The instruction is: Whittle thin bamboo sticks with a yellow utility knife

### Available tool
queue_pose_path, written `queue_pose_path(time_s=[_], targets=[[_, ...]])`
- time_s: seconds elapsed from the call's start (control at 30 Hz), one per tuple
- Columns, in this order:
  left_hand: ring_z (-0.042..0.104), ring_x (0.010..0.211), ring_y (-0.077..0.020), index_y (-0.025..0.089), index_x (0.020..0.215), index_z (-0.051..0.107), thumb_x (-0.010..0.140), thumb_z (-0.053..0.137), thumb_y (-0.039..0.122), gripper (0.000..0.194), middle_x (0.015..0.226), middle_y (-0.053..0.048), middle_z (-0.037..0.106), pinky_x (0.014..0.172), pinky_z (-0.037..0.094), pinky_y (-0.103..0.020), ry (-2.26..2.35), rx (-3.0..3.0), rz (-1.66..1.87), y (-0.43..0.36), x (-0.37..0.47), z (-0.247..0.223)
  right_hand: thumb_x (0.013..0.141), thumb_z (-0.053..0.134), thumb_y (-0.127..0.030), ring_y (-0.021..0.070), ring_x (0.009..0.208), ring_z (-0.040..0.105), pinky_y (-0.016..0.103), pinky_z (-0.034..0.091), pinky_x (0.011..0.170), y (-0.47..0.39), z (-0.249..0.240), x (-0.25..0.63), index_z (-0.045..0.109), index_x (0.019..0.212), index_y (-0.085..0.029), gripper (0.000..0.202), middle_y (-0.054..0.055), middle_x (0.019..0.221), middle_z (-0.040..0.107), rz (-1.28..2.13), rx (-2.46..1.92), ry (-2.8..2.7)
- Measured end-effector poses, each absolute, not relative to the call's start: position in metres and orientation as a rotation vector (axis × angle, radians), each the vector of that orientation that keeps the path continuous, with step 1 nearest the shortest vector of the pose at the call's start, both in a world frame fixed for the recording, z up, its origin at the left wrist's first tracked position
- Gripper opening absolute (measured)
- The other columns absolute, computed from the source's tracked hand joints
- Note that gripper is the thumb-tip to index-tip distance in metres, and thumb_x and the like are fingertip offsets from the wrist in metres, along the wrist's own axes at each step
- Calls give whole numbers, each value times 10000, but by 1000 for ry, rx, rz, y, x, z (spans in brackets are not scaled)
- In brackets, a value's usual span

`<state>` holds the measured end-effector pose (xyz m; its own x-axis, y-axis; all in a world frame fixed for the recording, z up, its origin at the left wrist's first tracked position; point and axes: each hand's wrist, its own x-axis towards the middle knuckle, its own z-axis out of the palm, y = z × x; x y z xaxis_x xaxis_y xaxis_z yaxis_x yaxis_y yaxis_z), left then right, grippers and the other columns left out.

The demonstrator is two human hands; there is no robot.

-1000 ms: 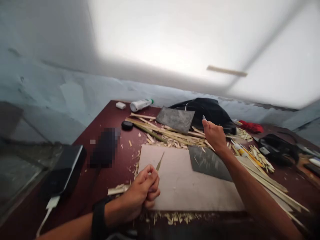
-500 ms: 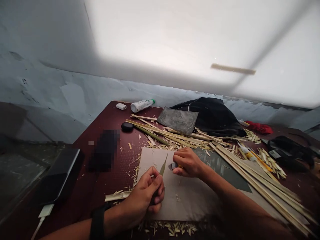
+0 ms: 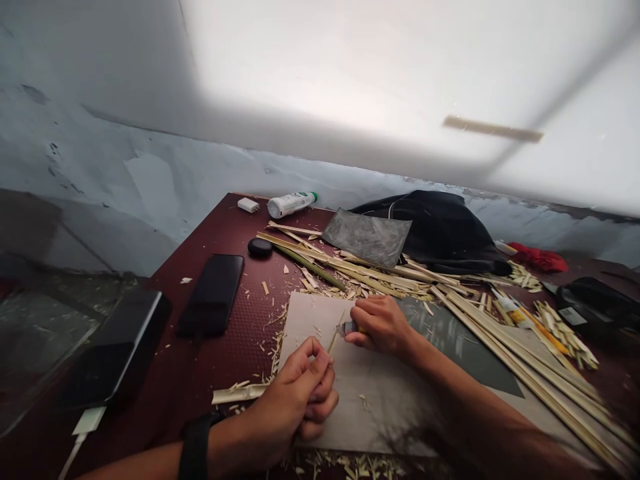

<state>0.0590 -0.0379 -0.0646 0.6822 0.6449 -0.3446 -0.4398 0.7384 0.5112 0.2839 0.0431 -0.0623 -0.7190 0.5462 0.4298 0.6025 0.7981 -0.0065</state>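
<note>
Head camera: Above the left part of a pale board [image 3: 360,380], the left hand [image 3: 303,383] pinches a thin sliver [image 3: 334,339] between thumb and forefinger, its tip toward the far edge. The right hand [image 3: 383,323], fingers curled, grips a knife [image 3: 349,327], blade at the sliver; contact is unclear. A bottle [image 3: 293,204] lies along the table's [image 3: 200,240] far edge.

My left hand [image 3: 307,393] hides the lower end of the thin strip [image 3: 336,336], and my right hand [image 3: 383,325] covers most of the knife [image 3: 347,328]; whether its blade touches the strip, I can't quite tell. A dark blur [image 3: 430,443] veils the near right of the pale board [image 3: 355,427]. The bottom edge cuts off the white cable [image 3: 73,453].
</note>
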Motion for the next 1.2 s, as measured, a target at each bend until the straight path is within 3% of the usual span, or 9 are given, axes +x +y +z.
queue_pose_path(time_s=[0.1,0.27,0.57,0.73,0.87,1.0,1.1,1.2], targets=[[193,470,-63,262,826,439,840,659,528,345,589,99,317,406,67,-169,572,468,630,-39,58,-68,955,409,-652,114,532,328,299,180,570,50,-55,296,473,654,-194,552,-10,596,470,-265,-1015,-2486],[216,462,-66,271,831,435,817,665,563,372,588,102,318,388,86,-180,582,463,577,-41,56,-64,1036,377,-385,120,488,274,312,133,553,63,-33,331,403,690,-209,389,-39,548,361,-401,-1397,-2080],[302,443,-64,253,876,491,845,620,573,346,600,82,466,328,153,-148,690,492,534,-38,59,-48,1015,385,-456,112,521,344,281,215,566,41,-36,303,365,699,-215,398,-37,593,403,-116,-1317,-2266],[326,445,-57,242,878,515,754,725,567,407,584,84,484,319,171,-124,698,456,554,-39,59,-46,1014,375,-478,106,512,341,281,215,555,38,-38,302,370,693,-213,417,-42,591,381,-28,-1275,-2292],[334,433,-57,242,867,521,762,721,557,387,589,82,488,319,178,-136,677,446,556,-39,59,-47,951,517,-520,99,527,352,267,243,557,35,-39,297,457,724,-198,398,-52,594,396,39,-1251,-2296],[353,440,-58,242,856,527,734,741,569,410,598,78,495,331,182,-145,664,451,564,-38,59,-48,949,570,-424,91,525,382,254,288,566,31,-38,285,621,942,-175,254,-59,603,454,226,-1190,-2243],[358,453,-60,238,877,541,721,737,601,440,611,75,486,345,181,-151,667,451,552,-39,59,-49,956,574,-365,90,555,452,246,330,598,27,-39,279,644,1069,-188,221,-45,647,540,334,-1124,-2229],[366,470,-62,241,909,541,756,708,602,425,649,66,495,357,172,-158,671,451,559,-39,59,-53,960,566,-339,98,601,509,250,354,627,25,-39,278,650,1060,-193,196,-20,709,611,412,-1066,-2243]])
